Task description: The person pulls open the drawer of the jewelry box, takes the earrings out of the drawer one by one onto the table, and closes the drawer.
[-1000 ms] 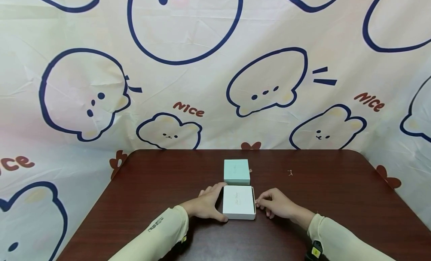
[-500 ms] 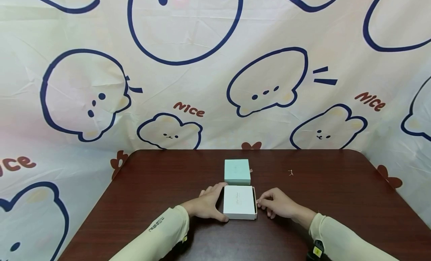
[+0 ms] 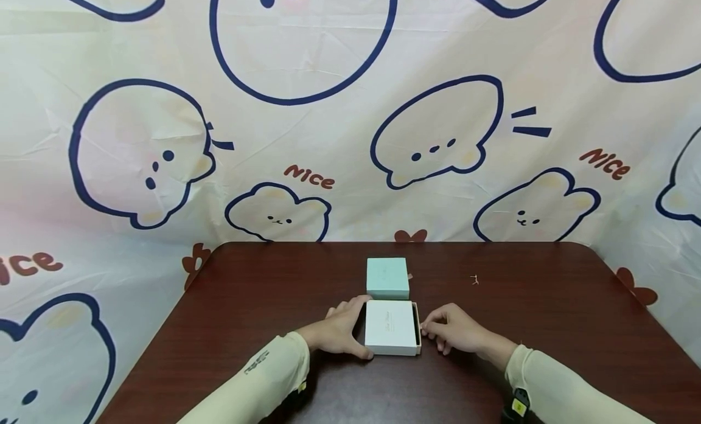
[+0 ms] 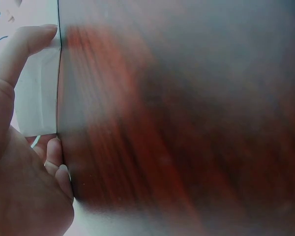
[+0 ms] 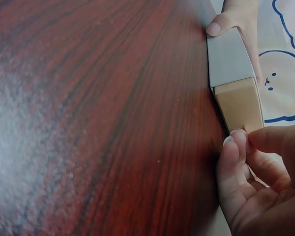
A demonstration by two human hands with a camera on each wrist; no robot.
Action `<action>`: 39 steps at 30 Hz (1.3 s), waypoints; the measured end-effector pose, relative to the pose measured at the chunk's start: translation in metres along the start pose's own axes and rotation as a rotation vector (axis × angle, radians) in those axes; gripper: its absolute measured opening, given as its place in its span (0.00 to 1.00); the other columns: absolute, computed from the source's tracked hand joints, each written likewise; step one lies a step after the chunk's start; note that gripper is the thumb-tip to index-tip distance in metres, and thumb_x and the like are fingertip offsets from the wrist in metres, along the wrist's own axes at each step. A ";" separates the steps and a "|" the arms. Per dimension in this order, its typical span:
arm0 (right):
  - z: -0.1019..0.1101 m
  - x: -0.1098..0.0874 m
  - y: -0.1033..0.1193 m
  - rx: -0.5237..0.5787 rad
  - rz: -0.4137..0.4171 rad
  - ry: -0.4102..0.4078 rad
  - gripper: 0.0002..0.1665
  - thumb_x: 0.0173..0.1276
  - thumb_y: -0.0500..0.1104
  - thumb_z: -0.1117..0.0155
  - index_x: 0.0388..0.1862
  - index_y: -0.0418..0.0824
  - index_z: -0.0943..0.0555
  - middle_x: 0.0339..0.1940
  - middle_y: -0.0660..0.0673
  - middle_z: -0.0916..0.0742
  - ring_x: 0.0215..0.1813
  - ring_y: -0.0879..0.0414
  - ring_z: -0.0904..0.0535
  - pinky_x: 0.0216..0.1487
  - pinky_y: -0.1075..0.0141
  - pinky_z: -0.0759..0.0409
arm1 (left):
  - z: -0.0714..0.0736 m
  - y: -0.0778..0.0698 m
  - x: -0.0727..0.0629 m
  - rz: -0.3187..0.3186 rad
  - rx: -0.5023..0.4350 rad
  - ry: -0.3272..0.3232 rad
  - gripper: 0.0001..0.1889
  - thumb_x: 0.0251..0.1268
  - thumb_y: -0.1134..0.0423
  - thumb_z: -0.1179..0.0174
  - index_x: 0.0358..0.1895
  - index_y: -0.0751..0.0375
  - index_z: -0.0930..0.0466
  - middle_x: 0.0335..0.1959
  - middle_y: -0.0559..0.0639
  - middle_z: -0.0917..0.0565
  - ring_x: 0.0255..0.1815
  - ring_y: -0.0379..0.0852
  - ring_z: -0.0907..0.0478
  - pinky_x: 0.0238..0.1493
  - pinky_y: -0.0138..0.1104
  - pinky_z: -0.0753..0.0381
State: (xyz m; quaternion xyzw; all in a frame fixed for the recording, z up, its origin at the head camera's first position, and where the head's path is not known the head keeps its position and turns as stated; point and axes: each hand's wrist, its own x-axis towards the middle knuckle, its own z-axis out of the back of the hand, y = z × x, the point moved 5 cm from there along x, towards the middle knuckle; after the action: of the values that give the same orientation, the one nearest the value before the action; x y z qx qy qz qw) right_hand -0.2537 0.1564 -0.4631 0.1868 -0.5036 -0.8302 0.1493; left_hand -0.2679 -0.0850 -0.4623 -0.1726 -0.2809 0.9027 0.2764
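Observation:
A white drawer-style box (image 3: 390, 328) with faint lettering on its lid lies flat on the table. Its tan inner drawer (image 5: 238, 105) sticks out of the right end, and a dark gap shows inside the rim in the head view. My left hand (image 3: 341, 330) grips the white sleeve from the left, thumb at the near corner and fingers toward the far side. At the drawer's outer end, my right hand (image 3: 456, 330) pinches a small brown pull tab (image 5: 244, 127) between thumb and finger; most of the tab is hidden by the fingertips.
Just behind the white box stands a light teal box (image 3: 387, 278), with a small tab on its right side. A tiny pale scrap (image 3: 474, 280) lies farther right on the dark brown wooden table (image 3: 274, 278). A printed cloth hangs behind the table's far edge.
The drawer has slid a little farther out to the right, widening the dark gap. My right hand has shifted slightly right with it, while my left hand keeps its grip on the sleeve.

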 end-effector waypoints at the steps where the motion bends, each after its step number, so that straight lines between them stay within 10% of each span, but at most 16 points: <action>1: 0.000 0.000 0.000 0.000 0.001 0.001 0.14 0.75 0.39 0.41 0.34 0.31 0.14 0.25 0.46 0.18 0.19 0.60 0.25 0.22 0.66 0.19 | 0.000 0.000 0.000 0.002 -0.001 0.001 0.58 0.45 0.46 0.22 0.79 0.53 0.50 0.75 0.51 0.35 0.68 0.52 0.37 0.62 0.44 0.42; 39: 0.003 0.001 -0.003 -0.036 0.004 -0.003 0.14 0.75 0.37 0.44 0.33 0.33 0.14 0.24 0.48 0.19 0.20 0.60 0.24 0.23 0.65 0.18 | 0.002 0.000 0.000 0.004 0.013 -0.007 0.58 0.44 0.46 0.22 0.78 0.52 0.48 0.72 0.48 0.32 0.64 0.48 0.35 0.58 0.41 0.41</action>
State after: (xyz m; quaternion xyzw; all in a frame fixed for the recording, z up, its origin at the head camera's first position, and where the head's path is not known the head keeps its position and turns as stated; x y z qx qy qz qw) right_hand -0.2558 0.1595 -0.4649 0.1819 -0.4890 -0.8391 0.1539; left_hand -0.2690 -0.0854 -0.4613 -0.1681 -0.2757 0.9057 0.2747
